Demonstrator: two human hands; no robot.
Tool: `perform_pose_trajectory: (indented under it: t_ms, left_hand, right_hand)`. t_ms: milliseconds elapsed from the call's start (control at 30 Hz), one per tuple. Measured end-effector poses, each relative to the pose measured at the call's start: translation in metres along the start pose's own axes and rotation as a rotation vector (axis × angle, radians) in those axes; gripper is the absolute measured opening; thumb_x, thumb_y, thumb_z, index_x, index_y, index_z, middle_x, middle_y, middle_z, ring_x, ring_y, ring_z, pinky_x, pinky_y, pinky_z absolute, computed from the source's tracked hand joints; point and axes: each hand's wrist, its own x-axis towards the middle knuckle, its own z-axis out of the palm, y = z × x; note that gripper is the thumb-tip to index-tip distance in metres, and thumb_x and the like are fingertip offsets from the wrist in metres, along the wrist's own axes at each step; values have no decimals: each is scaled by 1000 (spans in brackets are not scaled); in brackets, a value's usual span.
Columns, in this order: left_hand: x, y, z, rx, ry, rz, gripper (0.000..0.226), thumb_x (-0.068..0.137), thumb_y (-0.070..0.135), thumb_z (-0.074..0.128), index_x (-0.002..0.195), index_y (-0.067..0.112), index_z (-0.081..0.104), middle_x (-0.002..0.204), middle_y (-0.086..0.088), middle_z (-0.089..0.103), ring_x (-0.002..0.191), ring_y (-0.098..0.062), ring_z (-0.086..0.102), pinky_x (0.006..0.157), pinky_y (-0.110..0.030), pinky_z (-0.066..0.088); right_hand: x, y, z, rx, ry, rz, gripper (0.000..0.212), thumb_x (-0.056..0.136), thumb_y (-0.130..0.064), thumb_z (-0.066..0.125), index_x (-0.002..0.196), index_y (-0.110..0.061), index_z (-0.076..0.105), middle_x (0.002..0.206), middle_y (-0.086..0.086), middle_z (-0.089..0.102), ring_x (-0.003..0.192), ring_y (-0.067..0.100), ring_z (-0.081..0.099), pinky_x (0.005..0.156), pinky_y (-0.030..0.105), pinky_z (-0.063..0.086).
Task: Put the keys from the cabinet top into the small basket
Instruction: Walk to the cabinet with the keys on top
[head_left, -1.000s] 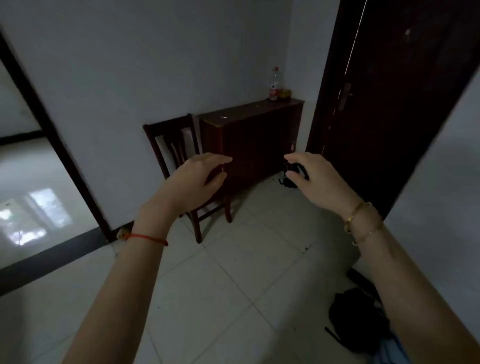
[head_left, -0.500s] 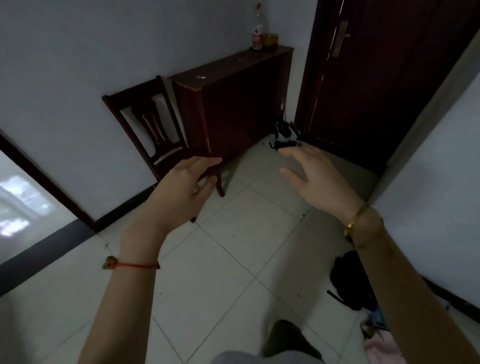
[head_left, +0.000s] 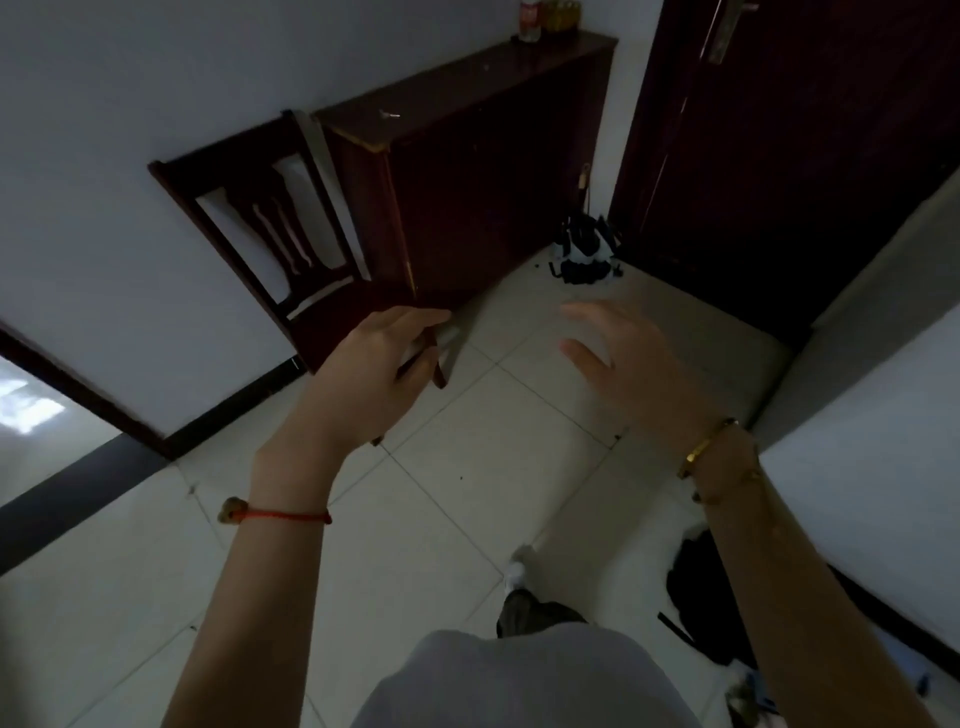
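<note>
A dark wooden cabinet (head_left: 483, 171) stands against the white wall ahead. On its top near the left end lies a small pale metallic thing, probably the keys (head_left: 390, 114). My left hand (head_left: 374, 364) floats in front of the chair, fingers loosely apart, holding nothing. My right hand (head_left: 623, 369) is raised over the floor tiles, fingers spread and empty. Both hands are well short of the cabinet top. At the cabinet's far end stands a small yellowish container (head_left: 561, 8), too cropped to tell whether it is the basket.
A dark wooden chair (head_left: 291, 244) stands left of the cabinet. A bottle (head_left: 530, 21) stands at the cabinet's far end. A dark door (head_left: 779, 156) is at the right. Shoes (head_left: 584, 254) lie by it. A black bag (head_left: 706, 592) lies at the lower right.
The view has moved closer to the cabinet and tilted down; cabinet and chair appear larger and higher in frame. Both hands stay raised and empty. My leg and shoe have come into view below.
</note>
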Motion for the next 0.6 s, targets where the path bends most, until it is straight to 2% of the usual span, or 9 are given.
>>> perform_pose_trajectory:
  t_ms: [133,433,600]
  left_hand:
    - [72,-4,2,7,10,8,41,97,22,48,138,17,49,130,-2,58,118,-19,53,101,-33,44]
    - [181,-32,28,-15,24,-35,42,96,28,47,138,23,48,127,2,57,116,-13,53,98,-23,40]
    - [232,-53,43,0,13,-26,42,96,32,45,138,25,48,130,4,58,120,-13,52,101,-26,41]
  right_hand:
    - [63,31,-19,3,2,-8,41,97,-26,49,136,-14,46,138,6,52,131,22,42,111,45,34]
    - [172,87,-37,-2,-21,-17,41,97,-26,48,136,-14,45,137,7,52,130,23,42,111,47,34]
    - [217,117,-32,16,0,-12,39,96,-27,50,132,-13,48,131,8,55,125,23,47,108,42,38]
